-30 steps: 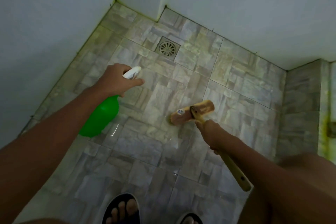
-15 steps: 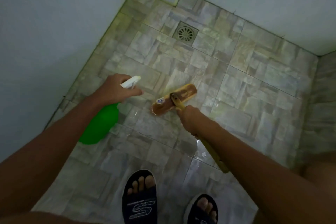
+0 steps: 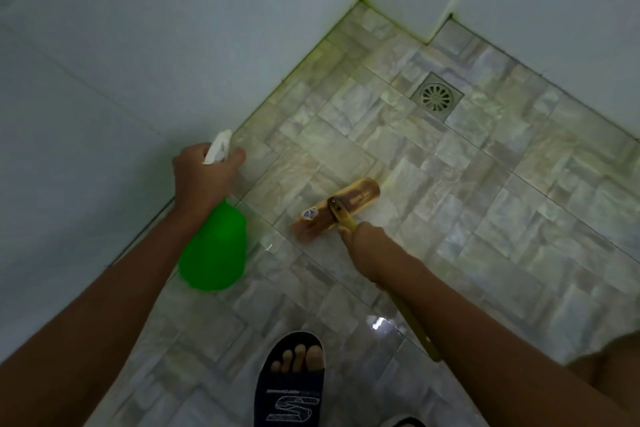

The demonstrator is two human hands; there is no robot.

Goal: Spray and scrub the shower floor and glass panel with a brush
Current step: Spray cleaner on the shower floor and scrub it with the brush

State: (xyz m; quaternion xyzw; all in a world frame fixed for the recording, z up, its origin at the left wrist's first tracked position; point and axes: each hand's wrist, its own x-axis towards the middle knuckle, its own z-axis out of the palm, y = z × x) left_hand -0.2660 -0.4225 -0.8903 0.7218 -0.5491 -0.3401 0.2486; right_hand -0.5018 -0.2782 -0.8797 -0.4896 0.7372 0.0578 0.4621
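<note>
At the frame's centre, my right hand [image 3: 367, 246] is gripping the brush [image 3: 335, 214] handle, pressing its head to the wet shower floor [image 3: 485, 201], while my left hand [image 3: 204, 173] is clutching the green spray bottle [image 3: 214, 250] (nozzle aimed toward the upper-left wall) ready for spraying.

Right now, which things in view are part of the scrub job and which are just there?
In the job:
- green plastic spray bottle with white trigger head, gripped by left hand
- wooden-headed scrub brush on yellow handle, held by right hand
- grey patterned tile floor, wet in patches

Just there:
- round metal floor drain
- dark slide sandal
- pale walls
</note>
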